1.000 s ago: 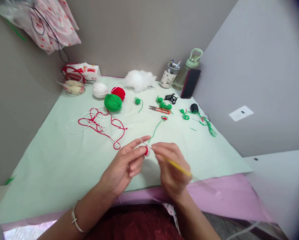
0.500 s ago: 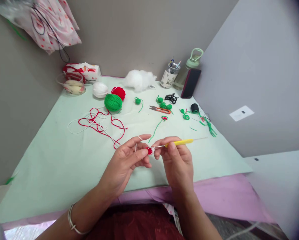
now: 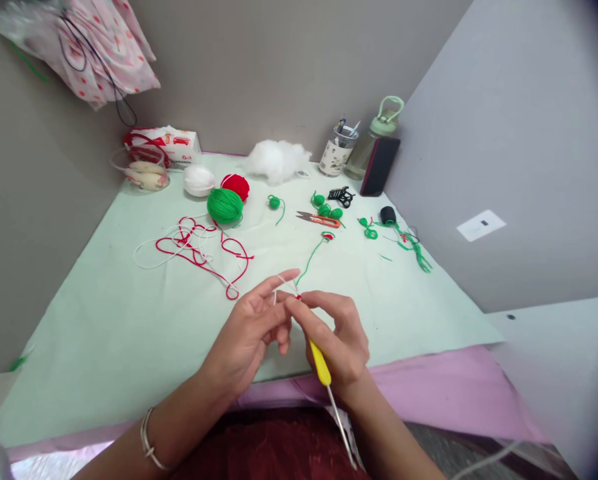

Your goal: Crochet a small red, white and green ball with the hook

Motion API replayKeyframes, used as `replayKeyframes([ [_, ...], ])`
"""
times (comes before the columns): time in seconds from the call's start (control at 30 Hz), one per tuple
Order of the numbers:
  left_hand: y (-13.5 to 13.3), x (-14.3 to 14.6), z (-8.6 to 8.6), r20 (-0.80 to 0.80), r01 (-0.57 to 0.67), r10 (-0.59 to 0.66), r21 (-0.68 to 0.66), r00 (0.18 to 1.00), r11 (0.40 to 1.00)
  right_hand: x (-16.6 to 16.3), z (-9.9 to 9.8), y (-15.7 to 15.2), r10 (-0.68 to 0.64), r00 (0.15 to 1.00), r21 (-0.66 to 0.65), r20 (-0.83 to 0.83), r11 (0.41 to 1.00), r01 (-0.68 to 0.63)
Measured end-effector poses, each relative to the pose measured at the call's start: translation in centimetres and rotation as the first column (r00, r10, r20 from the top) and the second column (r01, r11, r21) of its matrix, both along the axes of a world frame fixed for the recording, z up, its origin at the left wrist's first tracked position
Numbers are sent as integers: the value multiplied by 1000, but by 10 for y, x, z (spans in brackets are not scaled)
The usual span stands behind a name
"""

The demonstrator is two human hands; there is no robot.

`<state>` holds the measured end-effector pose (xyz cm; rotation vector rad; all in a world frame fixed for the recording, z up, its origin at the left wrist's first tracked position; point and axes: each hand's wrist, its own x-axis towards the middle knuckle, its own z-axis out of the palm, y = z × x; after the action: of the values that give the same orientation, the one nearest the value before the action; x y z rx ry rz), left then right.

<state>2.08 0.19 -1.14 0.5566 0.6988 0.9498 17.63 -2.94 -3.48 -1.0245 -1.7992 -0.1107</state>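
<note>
Head view, left hand: thumb and fingers of the left hand (image 3: 249,330) pinch the piece, index finger stretched out with white yarn (image 3: 281,277) looped over it.
Right hand: the right hand (image 3: 339,337) is closed around a yellow-handled hook (image 3: 321,363), its rear shaft slanting down toward the lap.
Red piece: the small red piece (image 3: 299,298) sits where both hands' fingertips meet, mostly hidden by them.
Beyond the grip: a red-and-green piece (image 3: 328,237) with a green tail, then orange snips (image 3: 326,221).
Left of the grip: tangled red yarn (image 3: 193,253), with a green ball (image 3: 225,206) behind it.
Yarn risk: slack over the index finger could let a loop slip off the hook.
Hook risk: with fingertips so crowded, a wrong angle might split the strand.
</note>
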Motion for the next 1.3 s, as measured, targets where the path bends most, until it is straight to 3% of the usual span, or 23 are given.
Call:
replayKeyframes([
  [0.07, 3, -4, 2, 44, 46, -43, -79, 998, 996, 0, 2, 1, 31, 980, -91, -197, 995, -50],
  [0.17, 5, -6, 5, 46, -8, 11, -78, 999, 997, -1, 9, 6, 72, 811, -208, -581, 950, -234],
  [0.23, 4, -4, 7, 26, -18, 18, -34, 999, 999, -3, 12, 10, 99, 736, -229, -669, 915, -331],
  [0.3, 1, 0, 7, -3, -15, 15, 10, 1000, 1000, -4, 12, 11, 118, 766, -239, -632, 910, -338],
  [0.4, -2, 5, 5, -40, -53, 56, 51, 998, 997, -6, 8, 8, 94, 881, -213, -463, 954, -213],
  [0.53, -1, 3, 1, 23, -22, 22, -31, 999, 999, -2, 2, 3, 59, 978, -104, -200, 991, -81],
  [0.6, 2, -1, 0, 73, 11, -4, -99, 997, 995, 1, 3, 4, 46, 953, -135, -301, 987, -90],
  [0.7, 6, -3, 3, 88, -26, 37, -115, 995, 993, 2, 6, 9, 16, 783, -260, -622, 939, -226],
  [0.77, 6, -1, 4, 62, -52, 56, -61, 997, 997, 1, 8, 11, 30, 708, -287, -706, 901, -324],
  [0.93, 0, 2, 5, 21, -35, 35, 15, 999, 999, 0, 6, 12, 54, 721, -316, -691, 875, -368],
  [1.17, -1, -3, 5, 57, 25, -24, -17, 998, 1000, 2, 5, 14, 9, 546, -318, -838, 805, -501],
  [1.23, -1, -4, 6, 42, 19, -18, -17, 999, 1000, 2, 7, 13, 15, 560, -323, -828, 804, -500],
  [1.3, -1, -3, 6, -4, -8, 8, 0, 1000, 1000, 3, 9, 9, 26, 628, -336, -778, 828, -449],
])
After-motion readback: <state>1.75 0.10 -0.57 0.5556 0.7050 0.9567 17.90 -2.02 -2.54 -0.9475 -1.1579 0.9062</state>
